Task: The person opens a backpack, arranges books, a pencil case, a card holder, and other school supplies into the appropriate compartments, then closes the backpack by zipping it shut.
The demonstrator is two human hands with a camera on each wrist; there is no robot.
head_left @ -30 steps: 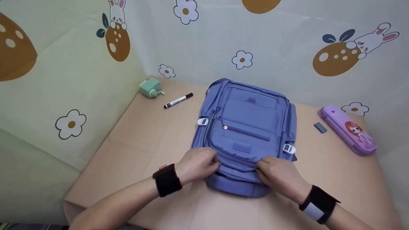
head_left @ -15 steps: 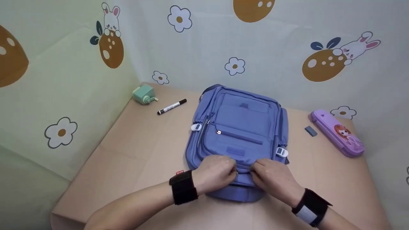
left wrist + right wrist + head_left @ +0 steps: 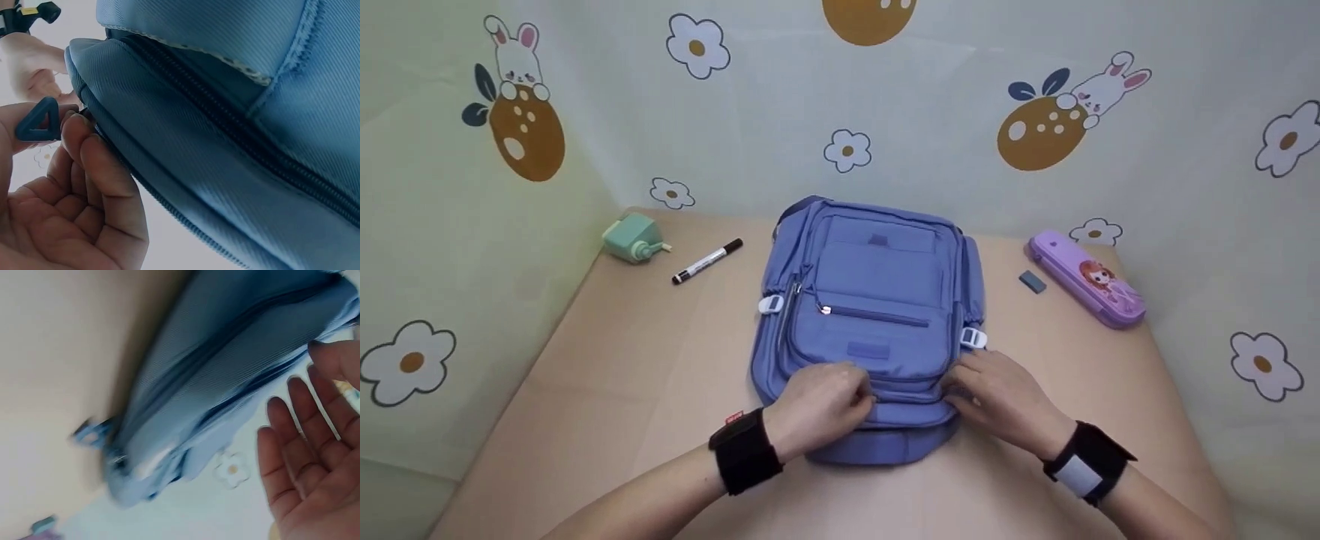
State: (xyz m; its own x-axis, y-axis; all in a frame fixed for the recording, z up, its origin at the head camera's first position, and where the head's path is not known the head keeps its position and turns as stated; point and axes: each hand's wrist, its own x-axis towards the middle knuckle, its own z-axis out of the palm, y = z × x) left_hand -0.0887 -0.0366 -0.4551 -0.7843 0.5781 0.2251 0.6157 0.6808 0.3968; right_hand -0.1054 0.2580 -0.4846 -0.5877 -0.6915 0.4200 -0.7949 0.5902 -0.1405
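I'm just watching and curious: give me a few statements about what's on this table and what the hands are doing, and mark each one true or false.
1. The blue backpack lies flat on the table. True.
2. The left hand pinches a zipper pull at the backpack's near edge. True; the left wrist view shows the triangular pull between its fingertips.
3. The right hand holds the marker. False; the marker lies apart on the table, left of the backpack, and the right hand is at the backpack's near right corner.
4. The purple pencil case sits on top of the backpack. False; it lies on the table to the backpack's right.
5. A green pencil sharpener stands near the table's far left corner. True.
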